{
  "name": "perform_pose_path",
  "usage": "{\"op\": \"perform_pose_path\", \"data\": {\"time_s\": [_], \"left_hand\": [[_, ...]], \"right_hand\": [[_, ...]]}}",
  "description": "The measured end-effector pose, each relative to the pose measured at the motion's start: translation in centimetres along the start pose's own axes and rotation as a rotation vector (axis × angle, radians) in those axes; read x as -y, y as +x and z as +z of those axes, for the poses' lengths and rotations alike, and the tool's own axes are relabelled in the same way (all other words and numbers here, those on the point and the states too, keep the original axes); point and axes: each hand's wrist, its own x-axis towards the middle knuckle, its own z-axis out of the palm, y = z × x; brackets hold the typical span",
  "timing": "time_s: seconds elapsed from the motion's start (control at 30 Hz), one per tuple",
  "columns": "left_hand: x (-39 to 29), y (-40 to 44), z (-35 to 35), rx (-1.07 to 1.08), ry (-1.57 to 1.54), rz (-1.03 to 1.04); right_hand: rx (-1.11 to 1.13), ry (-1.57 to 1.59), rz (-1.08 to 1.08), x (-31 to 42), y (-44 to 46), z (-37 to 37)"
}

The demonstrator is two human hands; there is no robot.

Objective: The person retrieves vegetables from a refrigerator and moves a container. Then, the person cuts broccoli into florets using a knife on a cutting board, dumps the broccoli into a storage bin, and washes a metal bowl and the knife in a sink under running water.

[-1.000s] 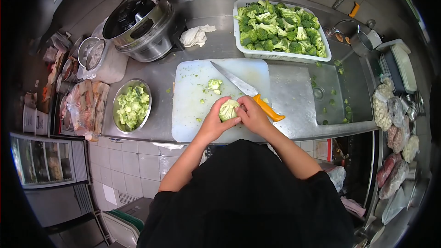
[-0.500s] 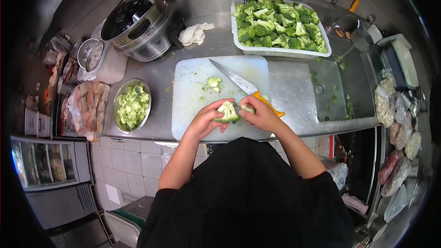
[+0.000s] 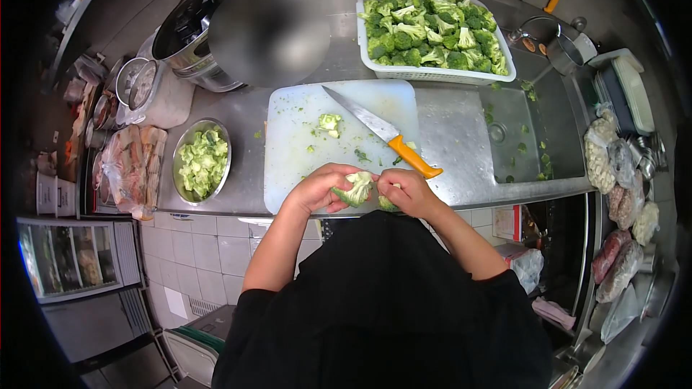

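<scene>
Low over the near edge of the white cutting board [image 3: 288, 140], my left hand [image 3: 321, 189] grips a broccoli piece [image 3: 355, 189], its pale stem side up. Close beside it, my right hand [image 3: 409, 191] is closed on a smaller broccoli floret [image 3: 388, 204], partly hidden by the fingers. The two pieces look apart. A knife [image 3: 391, 137] with an orange handle lies diagonally on the board, blade towards the far left. Left of the blade sits a pale cut broccoli stem [image 3: 329, 124], with green crumbs scattered around.
A metal bowl [image 3: 228, 166] of pale stem pieces stands left of the board. Behind the board, a white basket [image 3: 440, 74] is heaped with broccoli florets. The sink [image 3: 515, 155] at right holds green scraps. Bagged meat [image 3: 130, 166] lies far left. A blurred patch covers the back left.
Both hands have moved slightly closer to my body, and the pieces in them have come further apart. The knife handle, partly covered before, now shows fully.
</scene>
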Motion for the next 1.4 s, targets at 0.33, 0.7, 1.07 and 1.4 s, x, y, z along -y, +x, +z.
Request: {"op": "perform_pose_path", "data": {"time_s": [0.33,0.7,1.07,1.4], "left_hand": [[2.4,1.3,-1.1,-0.309,0.099,0.235],[5.7,-0.4,-6.0,-0.993,1.012,0.617],[6.1,-4.3,-4.8,-1.029,1.299,0.556],[5.4,-4.1,-4.5,-1.004,1.392,0.533]], "right_hand": [[-0.968,-0.437,0.374,-9.6,-11.0,-12.5],[-0.415,-0.648,0.189,-5.5,-2.0,-3.1],[-0.148,-0.564,0.359,-3.5,2.1,1.7],[0.136,-0.394,0.22,1.5,4.4,6.3]]}}
